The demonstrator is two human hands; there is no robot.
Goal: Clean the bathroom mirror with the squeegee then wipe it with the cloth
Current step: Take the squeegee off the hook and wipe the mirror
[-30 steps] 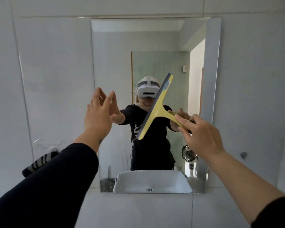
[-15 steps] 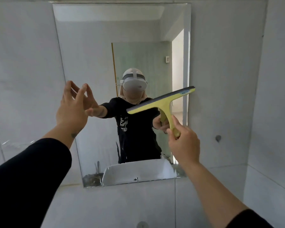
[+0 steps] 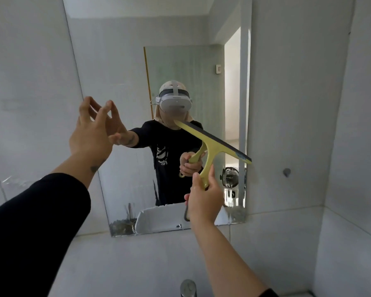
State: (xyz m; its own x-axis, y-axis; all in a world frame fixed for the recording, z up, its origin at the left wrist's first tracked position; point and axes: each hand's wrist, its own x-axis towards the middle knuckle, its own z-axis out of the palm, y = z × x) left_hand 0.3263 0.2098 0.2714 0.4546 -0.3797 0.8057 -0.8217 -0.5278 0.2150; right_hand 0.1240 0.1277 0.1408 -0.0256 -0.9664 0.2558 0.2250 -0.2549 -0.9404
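The frameless bathroom mirror (image 3: pixel 116 61) hangs on the grey tiled wall and shows a person's reflection. My right hand (image 3: pixel 204 200) grips the handle of a yellow squeegee (image 3: pixel 212 144). Its dark rubber blade slants down to the right across the mirror's lower right part, its right tip at the mirror's edge. My left hand (image 3: pixel 92 131) is raised at the mirror's left edge, fingers spread, fingertips close to the glass, holding nothing. Streaks mark the mirror's lower left. No cloth is in view.
A chrome tap top (image 3: pixel 188 287) shows at the bottom edge. A small wall knob (image 3: pixel 286 172) sits right of the mirror. A side wall (image 3: pixel 360 146) closes the space on the right. The mirror reflects a white basin and a small fan.
The squeegee blade has swung from steep, through near level, to slanting down right and sits lower. The view has shifted right and closer; my left hand's fingers have spread.
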